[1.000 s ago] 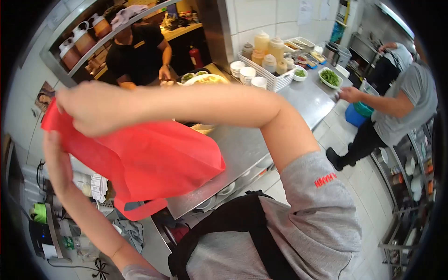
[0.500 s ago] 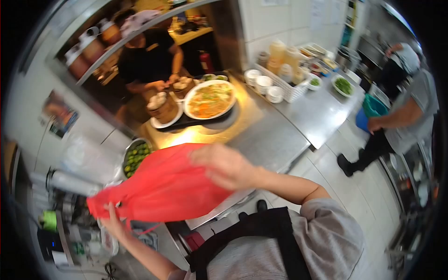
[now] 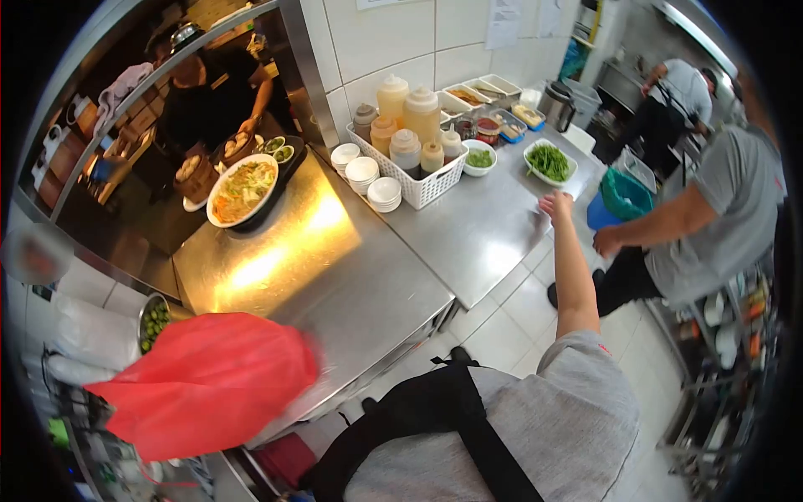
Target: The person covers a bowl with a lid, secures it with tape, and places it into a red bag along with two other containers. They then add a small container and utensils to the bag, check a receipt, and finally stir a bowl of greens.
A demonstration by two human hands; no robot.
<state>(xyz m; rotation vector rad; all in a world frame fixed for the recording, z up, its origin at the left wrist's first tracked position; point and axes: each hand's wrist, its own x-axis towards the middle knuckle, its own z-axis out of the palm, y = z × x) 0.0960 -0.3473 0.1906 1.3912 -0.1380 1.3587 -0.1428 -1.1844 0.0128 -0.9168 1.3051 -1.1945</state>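
Note:
A red bag or cloth [image 3: 209, 376] billows over the left end of the steel counter [image 3: 335, 301]. My left hand does not show; it may be behind the red material. My right arm is stretched forward, away from the bag. At its end my right hand [image 3: 556, 203] is open, with nothing visible in it. It is just beyond the counter's edge in the picture, below an oval bowl of green leaves [image 3: 549, 162], without visible contact. A metal bowl of small green fruit [image 3: 154, 323] lies partly behind the bag.
Sauce bottles [image 3: 406, 149] stand in a white basket [image 3: 433, 186], beside stacked white cups [image 3: 362, 171]. Past the hatch, a person [image 3: 205, 100] handles food near a large noodle dish [image 3: 244, 192]. At right, a co-worker [image 3: 719, 209] stands by a blue bin [image 3: 600, 214]; another person is farther back.
My right hand has let go of the red material and swung out to the right. The material has shifted down and left in the picture. My left hand has gone out of sight. The view has turned right.

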